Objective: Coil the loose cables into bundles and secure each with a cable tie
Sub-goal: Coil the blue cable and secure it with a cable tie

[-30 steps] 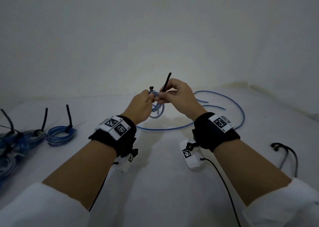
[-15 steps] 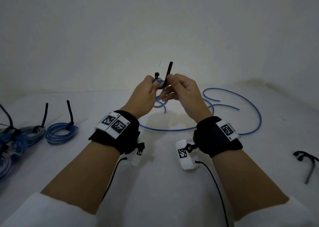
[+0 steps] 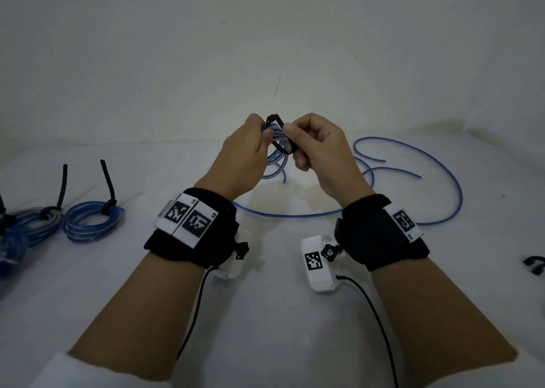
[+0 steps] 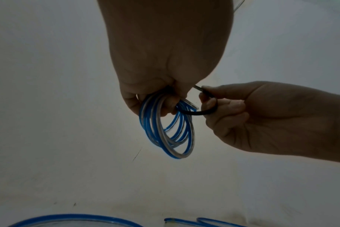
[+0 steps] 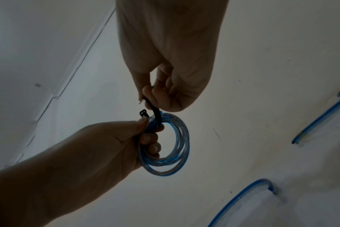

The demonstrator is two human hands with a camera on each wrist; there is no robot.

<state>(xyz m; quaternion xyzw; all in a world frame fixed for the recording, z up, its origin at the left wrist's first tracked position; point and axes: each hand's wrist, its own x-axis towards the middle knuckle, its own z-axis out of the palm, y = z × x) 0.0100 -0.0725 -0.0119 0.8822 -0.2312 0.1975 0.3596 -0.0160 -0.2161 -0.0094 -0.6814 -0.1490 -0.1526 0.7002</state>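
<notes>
A small coil of blue cable (image 3: 277, 154) (image 4: 166, 129) (image 5: 168, 145) hangs in the air above the white table, gripped at its top by my left hand (image 3: 250, 143) (image 4: 155, 98) (image 5: 144, 132). A black cable tie (image 3: 280, 135) (image 4: 198, 112) (image 5: 155, 114) loops around the coil's strands. My right hand (image 3: 306, 143) (image 4: 210, 99) (image 5: 151, 95) pinches the tie's tail just right of the coil. The tie's head (image 5: 143, 113) sticks up beside my left thumb.
Loose blue cable (image 3: 413, 187) sprawls over the table (image 3: 280, 314) behind and right of my hands. Tied blue bundles (image 3: 91, 219) with upright black tie tails lie at the left. More black ties (image 3: 533, 265) sit at the right edge. A white wall stands behind.
The tie's tail, earlier sticking straight up, is now bent round the coil into a loop. Both hands have stayed close together, raised above the table.
</notes>
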